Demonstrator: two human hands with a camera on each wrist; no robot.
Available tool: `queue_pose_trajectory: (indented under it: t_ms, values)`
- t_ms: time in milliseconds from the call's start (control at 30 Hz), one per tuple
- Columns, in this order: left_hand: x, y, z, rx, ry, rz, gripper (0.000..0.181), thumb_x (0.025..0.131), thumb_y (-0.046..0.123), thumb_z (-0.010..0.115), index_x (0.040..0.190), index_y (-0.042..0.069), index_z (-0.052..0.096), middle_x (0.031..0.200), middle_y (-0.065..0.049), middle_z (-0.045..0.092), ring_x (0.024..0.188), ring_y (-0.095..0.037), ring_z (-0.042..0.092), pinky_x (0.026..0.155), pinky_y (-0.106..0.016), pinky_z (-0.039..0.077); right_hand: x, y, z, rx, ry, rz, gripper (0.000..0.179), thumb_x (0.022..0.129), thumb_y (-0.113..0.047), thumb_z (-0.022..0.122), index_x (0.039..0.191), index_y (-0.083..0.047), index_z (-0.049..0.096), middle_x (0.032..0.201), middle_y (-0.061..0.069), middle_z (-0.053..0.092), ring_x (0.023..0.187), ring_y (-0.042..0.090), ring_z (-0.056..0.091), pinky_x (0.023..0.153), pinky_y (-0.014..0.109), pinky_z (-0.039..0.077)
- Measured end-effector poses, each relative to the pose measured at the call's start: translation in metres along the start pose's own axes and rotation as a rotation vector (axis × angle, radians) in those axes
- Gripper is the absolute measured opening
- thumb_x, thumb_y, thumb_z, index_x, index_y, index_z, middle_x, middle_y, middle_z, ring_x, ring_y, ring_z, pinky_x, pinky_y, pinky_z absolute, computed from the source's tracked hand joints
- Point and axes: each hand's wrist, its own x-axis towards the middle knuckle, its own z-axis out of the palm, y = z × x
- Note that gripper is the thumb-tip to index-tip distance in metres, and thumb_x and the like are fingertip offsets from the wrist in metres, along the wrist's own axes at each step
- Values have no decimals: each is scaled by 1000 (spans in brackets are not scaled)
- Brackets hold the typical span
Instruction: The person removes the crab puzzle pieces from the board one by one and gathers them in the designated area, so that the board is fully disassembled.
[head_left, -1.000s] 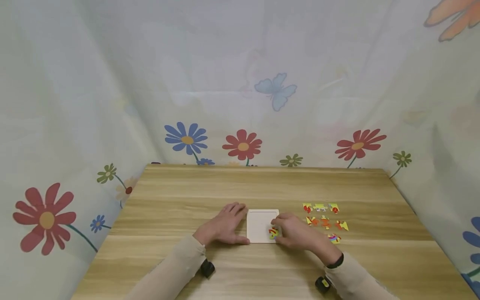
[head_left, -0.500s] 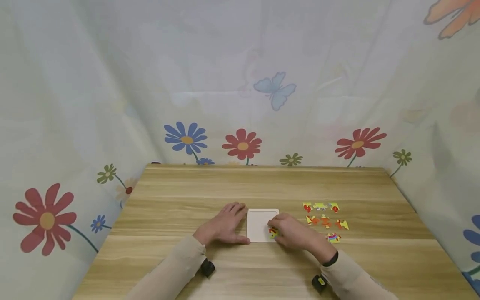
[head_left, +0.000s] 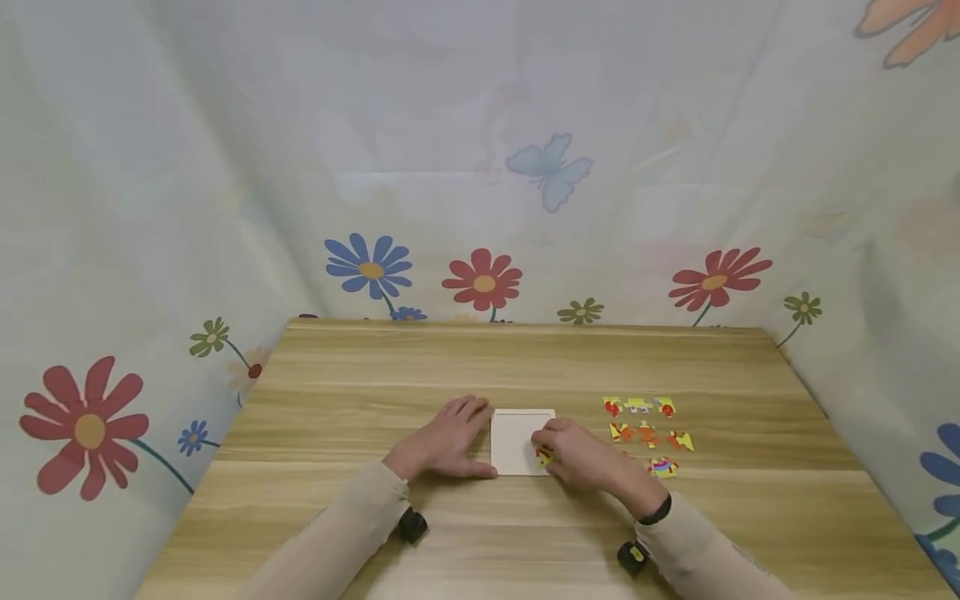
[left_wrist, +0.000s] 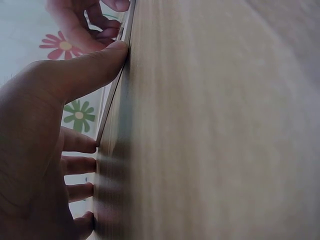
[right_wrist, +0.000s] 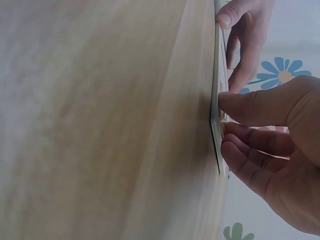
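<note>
A square white puzzle tray [head_left: 513,440] with a low raised rim lies on the table in the head view. My left hand [head_left: 444,442] steadies its left side, thumb at the near corner and fingers spread near the far corner. In the left wrist view those fingers are straight, tips down by the tray edge. At the tray's near right corner, my right hand [head_left: 581,455] pinches a yellow and red jigsaw piece [head_left: 543,456] with curled fingers, which hide part of it. The right wrist view shows its thumb at the tray's edge [right_wrist: 216,75].
Right of the tray, loose jigsaw pieces lie in rough rows: a top row [head_left: 638,405], a middle row [head_left: 647,433] and a rainbow-striped piece [head_left: 663,467] nearer me. The wooden table [head_left: 360,358] backs onto a flower-printed curtain [head_left: 435,183].
My right hand has shifted slightly left over the tray's corner, covering more of the jigsaw piece. My left hand stays at the tray. The head view has tilted slightly.
</note>
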Motion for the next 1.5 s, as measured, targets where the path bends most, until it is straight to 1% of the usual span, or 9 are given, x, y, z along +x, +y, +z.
queue_pose_trajectory:
  t_ms: [100, 233, 333, 467, 700, 933, 1100, 1267, 1500]
  values:
    - [0, 0, -1, -7, -5, -3, 104, 80, 75, 56, 152, 4, 29, 155, -16, 30, 145, -34, 24, 120, -49, 21, 1, 1, -1, 5, 1, -20, 35, 79, -8, 78, 112, -6, 69, 100, 5, 63, 91, 18, 58, 82, 36, 53]
    - [1, 0, -3, -4, 2, 2, 104, 81, 75, 56, 152, 4, 29, 155, -17, 30, 144, -34, 25, 119, -50, 22, 2, 4, -2, 3, 12, -54, 29, 78, -8, 78, 106, -9, 71, 97, 2, 61, 87, 15, 57, 77, 31, 53]
    - [2, 0, -3, 3, 10, 6, 104, 81, 75, 55, 152, 4, 29, 155, -17, 30, 144, -34, 26, 119, -50, 23, 1, 6, -4, 22, 18, -50, 24, 78, -7, 78, 100, -11, 71, 96, 1, 61, 85, 13, 56, 74, 29, 52]
    - [3, 0, -3, 5, 16, 4, 104, 80, 75, 56, 152, 4, 30, 155, -16, 31, 144, -34, 26, 119, -49, 24, 1, 7, -5, 45, 25, -32, 22, 78, -8, 78, 99, -11, 71, 95, 2, 61, 84, 13, 56, 72, 28, 51]
    - [2, 1, -1, 8, 3, 0, 104, 80, 76, 55, 152, 5, 30, 155, -16, 31, 144, -34, 26, 119, -49, 24, -2, 7, -4, 30, 59, -65, 19, 77, -6, 74, 96, -11, 72, 91, 0, 63, 80, 10, 54, 69, 24, 49]
    - [2, 3, -1, -13, -21, -13, 104, 80, 76, 55, 154, 6, 27, 157, -14, 28, 146, -33, 23, 121, -47, 20, -6, 9, -1, 25, 92, -80, 23, 76, -8, 75, 99, -10, 73, 93, -1, 65, 81, 9, 57, 70, 24, 51]
    - [0, 3, -2, -13, -21, -19, 105, 80, 76, 55, 153, 6, 27, 156, -15, 28, 145, -33, 23, 120, -48, 21, -6, 9, 1, 25, 85, -72, 24, 78, -10, 74, 102, -11, 74, 95, -1, 65, 84, 9, 58, 72, 24, 52]
    - [-2, 3, -3, -22, -17, -18, 104, 81, 74, 56, 153, 6, 28, 156, -15, 29, 145, -33, 24, 120, -49, 21, -5, 9, 2, 39, 83, -68, 22, 79, -9, 73, 101, -11, 74, 95, -1, 65, 83, 9, 58, 70, 23, 52]
    - [-1, 2, -3, -14, -20, -21, 104, 80, 74, 57, 153, 6, 28, 156, -15, 29, 146, -33, 23, 121, -47, 19, -4, 9, 1, 42, 95, -85, 23, 79, -8, 73, 102, -10, 74, 95, 0, 66, 83, 11, 59, 70, 23, 52]
